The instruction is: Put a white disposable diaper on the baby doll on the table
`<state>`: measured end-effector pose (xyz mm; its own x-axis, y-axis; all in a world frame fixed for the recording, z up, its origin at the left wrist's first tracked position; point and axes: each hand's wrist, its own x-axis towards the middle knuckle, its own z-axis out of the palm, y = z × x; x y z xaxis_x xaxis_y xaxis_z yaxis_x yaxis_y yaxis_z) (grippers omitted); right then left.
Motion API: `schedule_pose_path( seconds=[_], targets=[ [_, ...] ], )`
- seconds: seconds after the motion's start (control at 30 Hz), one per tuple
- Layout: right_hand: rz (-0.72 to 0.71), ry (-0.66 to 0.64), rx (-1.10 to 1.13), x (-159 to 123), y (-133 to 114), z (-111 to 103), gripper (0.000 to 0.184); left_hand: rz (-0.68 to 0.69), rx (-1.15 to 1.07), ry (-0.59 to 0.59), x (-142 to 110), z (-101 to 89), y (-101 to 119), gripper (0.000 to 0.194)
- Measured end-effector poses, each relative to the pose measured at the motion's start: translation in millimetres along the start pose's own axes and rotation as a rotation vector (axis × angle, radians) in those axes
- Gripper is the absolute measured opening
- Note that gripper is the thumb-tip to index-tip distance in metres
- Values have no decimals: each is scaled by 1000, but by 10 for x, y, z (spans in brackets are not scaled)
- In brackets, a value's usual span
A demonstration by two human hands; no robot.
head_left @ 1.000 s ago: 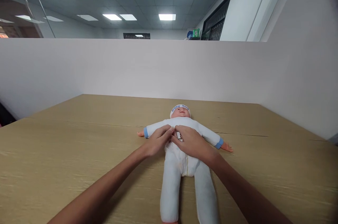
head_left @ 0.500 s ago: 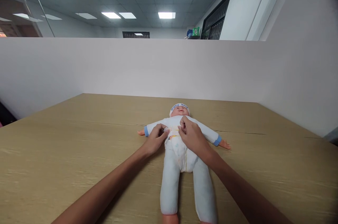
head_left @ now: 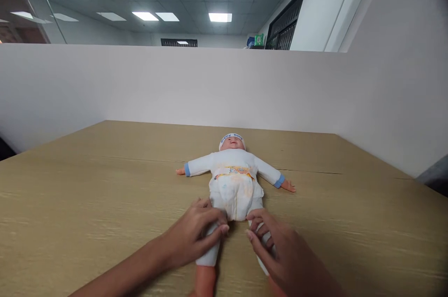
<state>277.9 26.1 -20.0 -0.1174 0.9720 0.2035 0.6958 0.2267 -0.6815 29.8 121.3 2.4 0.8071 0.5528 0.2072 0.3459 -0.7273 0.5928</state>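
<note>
A baby doll [head_left: 229, 159] in a white outfit with blue cuffs lies on its back, head at the far end, arms spread. Round its hips is a white diaper [head_left: 234, 194] with an orange patterned waistband across the belly. My left hand [head_left: 199, 227] rests over the doll's thigh on the left, fingers bent and the thumb apart from them near the diaper's leg edge. Over the other leg, my right hand [head_left: 271, 243] has curled fingers, its index fingertip at the diaper's lower edge and its thumb apart. Neither hand visibly pinches anything; whether the fingertips touch the diaper, I cannot tell.
The doll lies on a wood-grain tabletop [head_left: 105, 185] with a seam running across it. A pale partition wall [head_left: 224, 87] stands behind the table and continues along the right. A dark grey object [head_left: 436, 175] shows at the right edge.
Both hands have left the diaper's waistband and come down toward me to the doll's thighs. The waistband is now uncovered. The view has shifted slightly.
</note>
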Motion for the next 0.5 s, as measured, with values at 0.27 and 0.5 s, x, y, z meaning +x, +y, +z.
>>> schedule_pose_path(
  seconds=[0.27,0.5],
  targets=[
    [43,105,-330,311,75,130,24,-261,171,132,324,140,-98,38],
    [-46,185,-319,248,127,302,16,-206,150,144,302,224,-148,34]
  ],
)
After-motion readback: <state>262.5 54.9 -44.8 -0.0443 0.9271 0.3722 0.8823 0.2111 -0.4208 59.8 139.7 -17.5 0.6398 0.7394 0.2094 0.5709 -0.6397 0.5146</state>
